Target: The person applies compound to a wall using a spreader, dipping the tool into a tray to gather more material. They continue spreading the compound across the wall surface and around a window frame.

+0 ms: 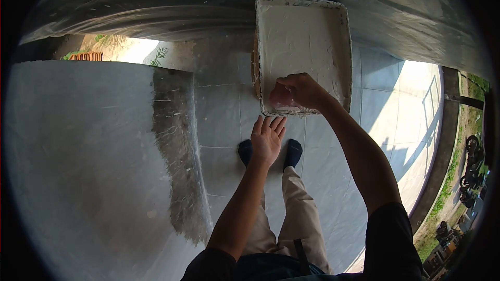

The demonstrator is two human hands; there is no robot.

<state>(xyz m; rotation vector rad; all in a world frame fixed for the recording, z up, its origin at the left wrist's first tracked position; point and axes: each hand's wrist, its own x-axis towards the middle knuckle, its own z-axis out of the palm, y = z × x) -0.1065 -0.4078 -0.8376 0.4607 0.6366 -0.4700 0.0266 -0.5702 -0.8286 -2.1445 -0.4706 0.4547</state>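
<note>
A shallow rectangular tray point(349, 47) with a crusted rim holds a smooth layer of white paste point(304, 41). At the tray's near left corner, my right hand point(304, 88) is closed around a shiny pinkish-red tool point(282, 95), whose lower edge is white with paste. The exact kind of tool I cannot tell, as my fingers cover its top. Just below the same corner, my left hand point(267, 140) is open, palm up, fingertips right at the tray's near edge and nothing in it.
Left of me spreads a pale grey coated surface point(88, 151) with a bare dark strip point(179, 156) along its edge. Plastic sheeting point(156, 8) hangs beyond the tray. Grey tiles point(333, 161) lie underfoot. Motorbikes point(471, 161) stand outside at far right.
</note>
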